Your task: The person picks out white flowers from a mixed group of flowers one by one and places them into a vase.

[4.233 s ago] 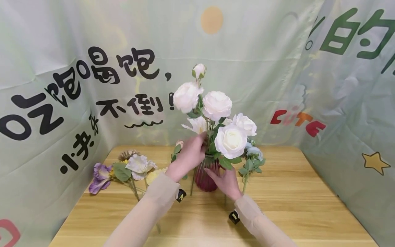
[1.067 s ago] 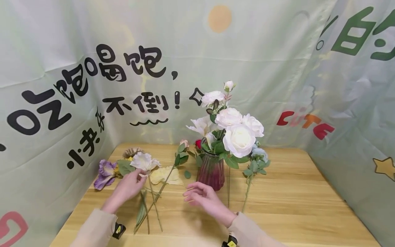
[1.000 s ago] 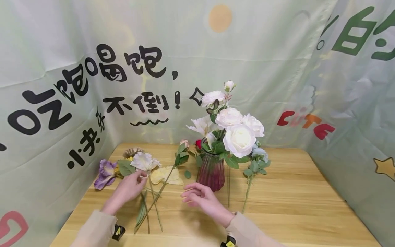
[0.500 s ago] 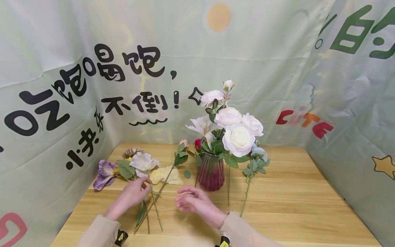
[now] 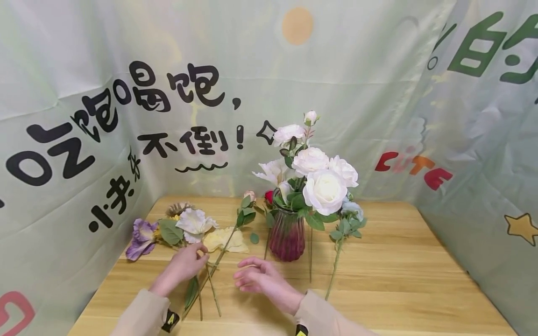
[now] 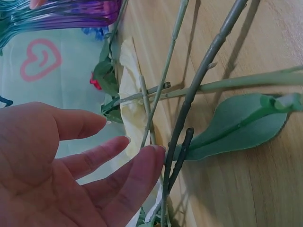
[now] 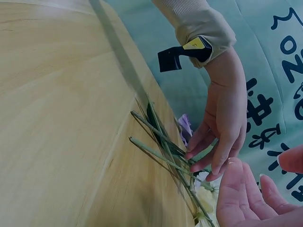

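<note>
My left hand (image 5: 185, 263) hovers low at the left, its fingers loosely bent among flower stems on the table. In the left wrist view its thumb stands apart and one fingertip meets or nearly meets a dark stem (image 6: 191, 92); nothing is pinched. Just beyond it lie a pale ruffled flower (image 5: 195, 225) and a yellow flower (image 5: 222, 239). My right hand (image 5: 265, 282) is held with relaxed fingers before the ribbed glass vase (image 5: 287, 238), holding nothing. White roses (image 5: 325, 191), a bud and a white lily-like flower fill the vase, which stands upright.
A purple flower (image 5: 140, 239) lies at the far left. A pink bud (image 5: 249, 196) and red bloom (image 5: 269, 197) lie behind the vase's left side, a blue flower (image 5: 352, 210) to its right. Printed cloth (image 5: 353, 93) hangs around the wooden table (image 5: 403, 280).
Both hands were at the vase and its flowers; they have since left it. Lately my left hand has slid from the pale flower head toward the stems, and my right hand has drifted left.
</note>
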Demonstrator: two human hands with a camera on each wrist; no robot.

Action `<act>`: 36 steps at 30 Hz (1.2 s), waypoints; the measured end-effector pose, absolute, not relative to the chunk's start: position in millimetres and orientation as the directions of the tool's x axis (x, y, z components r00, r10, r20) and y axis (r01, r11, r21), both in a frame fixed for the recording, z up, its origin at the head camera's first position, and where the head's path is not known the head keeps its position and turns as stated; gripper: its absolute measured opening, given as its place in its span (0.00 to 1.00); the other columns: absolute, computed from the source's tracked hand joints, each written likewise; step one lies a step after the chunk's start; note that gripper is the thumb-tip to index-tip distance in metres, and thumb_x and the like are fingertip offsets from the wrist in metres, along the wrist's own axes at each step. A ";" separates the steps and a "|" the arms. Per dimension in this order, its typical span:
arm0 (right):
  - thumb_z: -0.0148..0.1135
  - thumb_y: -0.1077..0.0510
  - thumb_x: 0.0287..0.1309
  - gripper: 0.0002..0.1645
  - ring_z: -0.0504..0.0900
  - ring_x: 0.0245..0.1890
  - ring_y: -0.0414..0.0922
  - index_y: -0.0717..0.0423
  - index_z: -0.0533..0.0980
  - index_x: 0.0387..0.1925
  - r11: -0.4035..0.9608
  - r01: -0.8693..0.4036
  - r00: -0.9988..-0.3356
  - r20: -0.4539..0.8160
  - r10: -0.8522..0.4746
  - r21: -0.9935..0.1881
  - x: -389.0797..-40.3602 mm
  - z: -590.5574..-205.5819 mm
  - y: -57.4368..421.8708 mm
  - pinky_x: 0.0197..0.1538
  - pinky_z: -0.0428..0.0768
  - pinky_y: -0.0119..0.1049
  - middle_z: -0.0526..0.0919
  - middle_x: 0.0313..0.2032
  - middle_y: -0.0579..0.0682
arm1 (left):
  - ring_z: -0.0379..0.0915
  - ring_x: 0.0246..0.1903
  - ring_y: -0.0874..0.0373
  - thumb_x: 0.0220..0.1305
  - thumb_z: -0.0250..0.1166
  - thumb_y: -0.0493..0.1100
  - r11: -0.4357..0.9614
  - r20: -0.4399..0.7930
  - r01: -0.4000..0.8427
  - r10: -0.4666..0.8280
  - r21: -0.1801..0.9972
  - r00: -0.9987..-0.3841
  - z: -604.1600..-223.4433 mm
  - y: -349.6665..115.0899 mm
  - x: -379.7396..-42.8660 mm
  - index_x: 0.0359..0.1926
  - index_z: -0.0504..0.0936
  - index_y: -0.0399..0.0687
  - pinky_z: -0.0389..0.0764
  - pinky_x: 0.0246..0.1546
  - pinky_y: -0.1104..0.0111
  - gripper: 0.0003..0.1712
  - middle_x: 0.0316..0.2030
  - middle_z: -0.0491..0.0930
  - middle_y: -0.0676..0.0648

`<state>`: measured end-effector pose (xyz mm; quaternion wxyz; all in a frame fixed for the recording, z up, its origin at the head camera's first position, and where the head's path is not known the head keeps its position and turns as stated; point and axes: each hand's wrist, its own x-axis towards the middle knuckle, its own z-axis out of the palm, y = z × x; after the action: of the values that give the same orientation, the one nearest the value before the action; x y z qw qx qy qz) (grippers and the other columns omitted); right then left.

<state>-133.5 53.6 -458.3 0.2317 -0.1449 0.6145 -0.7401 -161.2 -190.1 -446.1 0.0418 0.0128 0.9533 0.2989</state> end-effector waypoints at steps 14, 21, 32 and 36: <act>0.56 0.62 0.58 0.23 0.81 0.41 0.51 0.67 0.68 0.54 -0.111 0.177 -0.854 -0.097 -0.510 -0.978 -134.3 -462.9 52.1 0.48 0.81 0.44 0.81 0.44 0.60 | 0.66 0.12 0.60 0.65 0.59 0.41 0.824 -0.093 0.001 0.066 0.567 -0.993 -456.8 -187.0 -171.6 0.42 0.79 0.42 0.66 0.13 0.69 0.09 0.17 0.74 0.49; 0.55 0.63 0.57 0.23 0.81 0.40 0.51 0.68 0.68 0.54 -0.119 0.175 -0.851 -0.090 -0.517 -0.977 -132.1 -460.7 53.5 0.46 0.81 0.41 0.81 0.43 0.60 | 0.68 0.14 0.60 0.64 0.59 0.40 0.843 -0.086 0.020 0.078 0.538 -0.993 -461.1 -186.2 -173.3 0.39 0.81 0.42 0.69 0.18 0.67 0.07 0.15 0.75 0.50; 0.56 0.61 0.59 0.23 0.81 0.41 0.51 0.68 0.67 0.54 -0.116 0.181 -0.850 -0.095 -0.518 -0.977 -132.8 -461.2 56.3 0.47 0.81 0.42 0.81 0.44 0.60 | 0.70 0.26 0.59 0.56 0.64 0.35 0.816 -0.008 0.046 0.062 0.577 -0.998 -459.8 -188.3 -171.3 0.33 0.85 0.42 0.77 0.29 0.62 0.04 0.30 0.80 0.50; 0.56 0.62 0.58 0.22 0.81 0.42 0.53 0.66 0.68 0.54 -0.116 0.185 -0.855 -0.101 -0.509 -0.976 -133.1 -462.0 56.9 0.48 0.80 0.44 0.81 0.43 0.59 | 0.72 0.23 0.60 0.54 0.66 0.35 0.779 0.015 0.042 0.042 0.626 -0.999 -459.4 -187.6 -170.8 0.33 0.85 0.41 0.78 0.28 0.64 0.05 0.26 0.80 0.51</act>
<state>-133.1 56.9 -462.0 0.2356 -0.1302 0.6215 -0.7357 -170.8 -187.6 -459.4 -0.0002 0.0224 0.9431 0.3317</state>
